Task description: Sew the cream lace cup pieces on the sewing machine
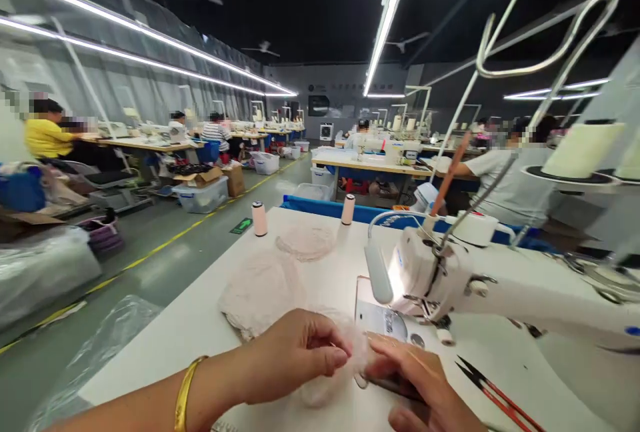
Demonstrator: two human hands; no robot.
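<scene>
between left hand (285, 357), pinching it, and right hand (423, 372), whose grip is unclear, sheer fabric (358, 352) seems mid-adjustment, the next move probably calling for a light, steady touch.

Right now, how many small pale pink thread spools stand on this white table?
2: left spool near the far left corner; right spool nearer the white sewing machine.

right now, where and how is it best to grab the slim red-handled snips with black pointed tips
The slim red-handled snips are probably best pinched across both red handles, coming from the near right with the bare right hand. They lie on the white tabletop, handles toward the near right, black pointed tips aimed away to the left, so this stays clear of them.
</scene>
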